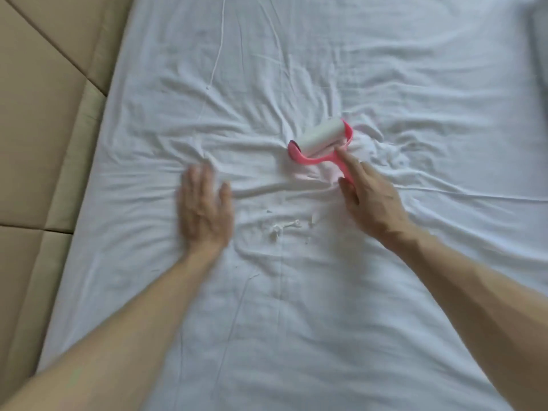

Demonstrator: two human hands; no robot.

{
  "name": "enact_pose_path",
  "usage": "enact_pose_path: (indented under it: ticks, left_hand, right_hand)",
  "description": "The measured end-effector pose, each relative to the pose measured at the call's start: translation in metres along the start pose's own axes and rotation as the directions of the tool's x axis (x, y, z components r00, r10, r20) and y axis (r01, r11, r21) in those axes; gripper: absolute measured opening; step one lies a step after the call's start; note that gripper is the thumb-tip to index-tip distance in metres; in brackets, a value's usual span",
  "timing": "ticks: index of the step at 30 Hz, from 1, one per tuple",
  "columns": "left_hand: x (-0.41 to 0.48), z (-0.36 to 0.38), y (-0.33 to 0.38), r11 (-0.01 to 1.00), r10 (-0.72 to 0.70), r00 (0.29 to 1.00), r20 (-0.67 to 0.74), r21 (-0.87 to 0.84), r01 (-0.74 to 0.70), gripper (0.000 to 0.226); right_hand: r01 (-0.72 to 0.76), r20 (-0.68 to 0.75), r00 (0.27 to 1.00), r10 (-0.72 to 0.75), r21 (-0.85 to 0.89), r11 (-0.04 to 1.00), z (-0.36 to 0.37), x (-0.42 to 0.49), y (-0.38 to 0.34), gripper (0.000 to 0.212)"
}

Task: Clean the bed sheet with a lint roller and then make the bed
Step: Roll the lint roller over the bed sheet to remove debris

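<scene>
right hand (373, 200) grips lint roller (318, 140) handle | left hand (204, 209) flat, fingers straight, on bed sheet (296, 321) | white scraps (278, 228) near, between hands

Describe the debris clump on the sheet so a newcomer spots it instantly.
On the white bed sheet, find the pink lint roller near the middle. Nearer the camera, between the left hand and right hand, lies the clump: small, off-white, lumpy, unlike the surrounding long wrinkles.

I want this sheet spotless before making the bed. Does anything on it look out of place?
Yes. Small white scraps lie on the bed sheet between the left hand and right hand, nearer the camera than the lint roller. The sheet is bunched into wrinkles around the roller.
</scene>
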State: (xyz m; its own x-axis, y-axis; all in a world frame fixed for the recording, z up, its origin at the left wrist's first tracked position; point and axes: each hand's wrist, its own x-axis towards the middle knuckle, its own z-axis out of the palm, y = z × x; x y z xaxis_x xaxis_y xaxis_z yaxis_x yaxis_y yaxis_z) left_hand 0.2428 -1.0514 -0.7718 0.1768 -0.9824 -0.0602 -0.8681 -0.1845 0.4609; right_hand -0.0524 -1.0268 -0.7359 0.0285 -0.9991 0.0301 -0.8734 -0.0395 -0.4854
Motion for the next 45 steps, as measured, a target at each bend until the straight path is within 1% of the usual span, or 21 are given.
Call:
enact_pose_path:
  ticks: [2,4,6,7,10,13,15,17,18,20,22,23,25,26,27,31,34,36,40,42,45]
  left_hand:
    - [-0.063,0.023,0.054,0.953,0.268,0.954,0.136,-0.184,-0.242,0.072]
    - [-0.118,0.026,0.098,0.848,0.454,0.841,0.294,-0.431,-0.307,0.063]
    - [-0.158,0.011,0.113,0.741,0.550,0.784,0.289,-0.602,-0.298,0.043]
    - [-0.171,0.000,0.112,0.724,0.529,0.820,0.220,-0.622,-0.300,0.040]
    - [-0.166,-0.033,0.082,0.784,0.299,0.953,-0.057,-0.555,-0.279,0.045]
    - [-0.120,-0.047,0.019,0.890,0.203,0.932,-0.301,-0.340,-0.304,0.040]
    - [-0.088,-0.050,-0.027,0.988,-0.014,0.940,-0.341,-0.148,-0.039,0.047]
    - [-0.073,-0.045,-0.059,0.945,-0.327,0.918,-0.227,-0.105,0.310,0.064]
    - [-0.075,-0.037,-0.065,0.924,-0.381,0.911,-0.158,-0.076,0.374,0.071]
    - [-0.092,-0.018,-0.049,0.973,-0.230,0.973,-0.028,0.002,0.230,0.085]
    - [-0.128,0.004,-0.003,0.996,0.045,0.986,0.160,-0.081,-0.033,0.093]
    - [-0.151,0.009,0.025,0.972,0.170,0.942,0.291,-0.205,-0.113,0.093]
    - [-0.197,0.010,0.075,0.874,0.385,0.761,0.522,-0.472,-0.118,0.081]
    - [-0.216,0.005,0.091,0.818,0.461,0.694,0.553,-0.569,-0.089,0.070]
    - [-0.231,-0.001,0.102,0.778,0.491,0.691,0.531,-0.623,-0.074,0.061]
    - [-0.248,-0.029,0.094,0.698,0.262,0.942,0.211,-0.715,-0.034,0.050]
    - [-0.222,-0.049,0.037,0.776,0.092,0.994,-0.065,-0.621,-0.112,0.046]
    - [-0.189,-0.057,-0.014,0.869,-0.033,0.985,-0.171,-0.492,-0.057,0.048]
    - [-0.141,-0.058,-0.095,0.924,-0.373,0.928,-0.025,-0.103,0.369,0.070]
    - [-0.142,-0.048,-0.099,0.941,-0.338,0.941,0.019,-0.002,0.338,0.077]
    - [-0.171,-0.028,-0.047,0.995,-0.032,0.971,0.237,-0.082,0.052,0.074]
  right_hand:
    - [-0.022,0.019,1.000,0.021,0.048,0.999,-0.002,-0.024,-0.016,0.061]
    - [0.006,0.047,0.999,-0.007,0.022,1.000,-0.009,-0.045,-0.019,0.061]
    - [0.039,0.087,0.996,-0.035,-0.037,0.999,-0.021,-0.064,-0.015,0.061]
    - [0.033,0.093,0.995,-0.028,-0.059,0.998,-0.029,-0.070,-0.012,0.060]
    - [0.010,0.064,0.998,-0.004,-0.094,0.996,-0.044,-0.085,-0.017,0.058]
    - [-0.040,0.020,0.999,0.042,-0.095,0.995,-0.045,-0.086,-0.031,0.055]
    - [-0.111,0.001,0.994,0.112,-0.116,0.987,-0.040,-0.084,-0.038,0.052]
    - [-0.198,-0.016,0.980,0.198,-0.128,0.972,-0.036,-0.088,-0.041,0.050]
    - [-0.240,-0.017,0.971,0.240,-0.117,0.964,-0.034,-0.092,-0.042,0.049]
    - [-0.291,0.014,0.956,0.293,-0.097,0.952,-0.032,-0.104,-0.044,0.048]
    - [-0.294,0.049,0.953,0.300,-0.098,0.951,-0.032,-0.121,-0.047,0.048]
    - [-0.299,0.057,0.951,0.305,-0.096,0.949,-0.033,-0.129,-0.049,0.049]
    - [-0.321,0.057,0.943,0.327,-0.092,0.943,-0.040,-0.146,-0.051,0.048]
    - [-0.333,0.055,0.939,0.338,-0.090,0.939,-0.044,-0.152,-0.052,0.048]
    - [-0.342,0.051,0.936,0.347,-0.087,0.936,-0.049,-0.158,-0.053,0.046]
    - [-0.369,0.007,0.929,0.370,-0.074,0.927,-0.061,-0.173,-0.053,0.046]
    - [-0.479,-0.060,0.877,0.477,-0.037,0.877,-0.054,-0.178,-0.053,0.043]
    - [-0.534,-0.065,0.844,0.532,-0.011,0.846,-0.043,-0.184,-0.059,0.041]
    - [-0.497,0.002,0.867,0.498,0.075,0.864,-0.029,-0.201,-0.088,0.042]
    - [-0.476,0.028,0.880,0.475,0.058,0.878,-0.033,-0.213,-0.096,0.043]
    - [-0.480,-0.001,0.877,0.481,0.020,0.877,-0.049,-0.225,-0.098,0.044]
